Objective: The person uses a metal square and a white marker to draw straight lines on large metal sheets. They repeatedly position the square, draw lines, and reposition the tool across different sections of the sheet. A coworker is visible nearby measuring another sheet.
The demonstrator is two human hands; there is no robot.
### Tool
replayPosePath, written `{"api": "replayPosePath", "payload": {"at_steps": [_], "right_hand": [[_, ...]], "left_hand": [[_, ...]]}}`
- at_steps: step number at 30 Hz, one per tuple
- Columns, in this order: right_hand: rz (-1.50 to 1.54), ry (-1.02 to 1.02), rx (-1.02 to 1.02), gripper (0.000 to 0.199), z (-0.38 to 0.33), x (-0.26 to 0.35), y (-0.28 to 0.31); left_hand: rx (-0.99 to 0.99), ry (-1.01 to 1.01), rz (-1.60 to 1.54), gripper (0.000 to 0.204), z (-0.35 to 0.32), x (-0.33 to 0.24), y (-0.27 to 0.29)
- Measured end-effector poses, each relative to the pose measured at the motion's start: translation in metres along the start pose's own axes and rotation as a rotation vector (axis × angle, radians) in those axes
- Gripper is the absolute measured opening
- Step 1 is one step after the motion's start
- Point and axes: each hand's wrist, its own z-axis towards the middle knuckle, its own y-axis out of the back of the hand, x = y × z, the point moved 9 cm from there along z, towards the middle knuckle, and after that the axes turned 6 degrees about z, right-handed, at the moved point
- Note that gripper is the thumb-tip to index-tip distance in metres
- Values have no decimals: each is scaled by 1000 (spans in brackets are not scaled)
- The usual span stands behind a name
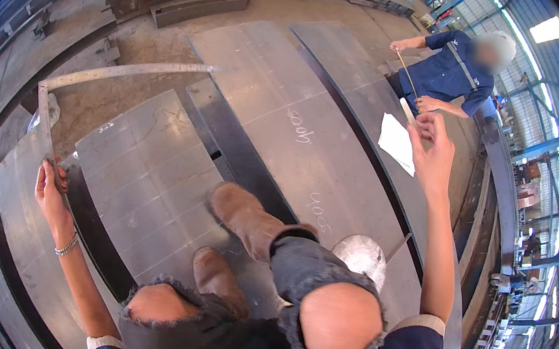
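Note:
My left hand point(52, 190) is closed on one arm of a large L-shaped steel square point(131, 74), whose other arm reaches out above the plates. A bracelet circles that wrist. At the right, my raised right hand point(431, 148) pinches a short whitish stick that looks like marking chalk point(407, 111) between thumb and fingers. Just behind that hand lies a white sheet of paper point(396, 144). Flat grey steel plates point(254, 95) spread below me, some bearing chalk marks. My brown boots point(243, 215) rest on them.
A co-worker point(449, 70) in dark blue and a white helmet holds a thin yellowish strip point(408, 73) at the far right. Dark gaps part the plates. A round silvery-white object point(361, 256) sits beside my knee. Long steel beams point(198, 10) lie at the back.

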Motion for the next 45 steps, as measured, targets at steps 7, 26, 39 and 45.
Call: {"api": "replayPosePath", "payload": {"at_steps": [7, 26, 39, 45], "right_hand": [[220, -109, -26, 50, 9, 0, -17], [329, 23, 535, 15, 128, -85, -329], [550, 246, 1197, 56, 139, -120, -452], [763, 247, 1184, 54, 137, -171, -449]], "left_hand": [[45, 53, 97, 33, -10, 0, -4], [125, 376, 377, 32, -28, -13, -148], [-165, 450, 468, 37, -142, -31, -236], [-301, 460, 585, 31, -188, -76, -266]]}}
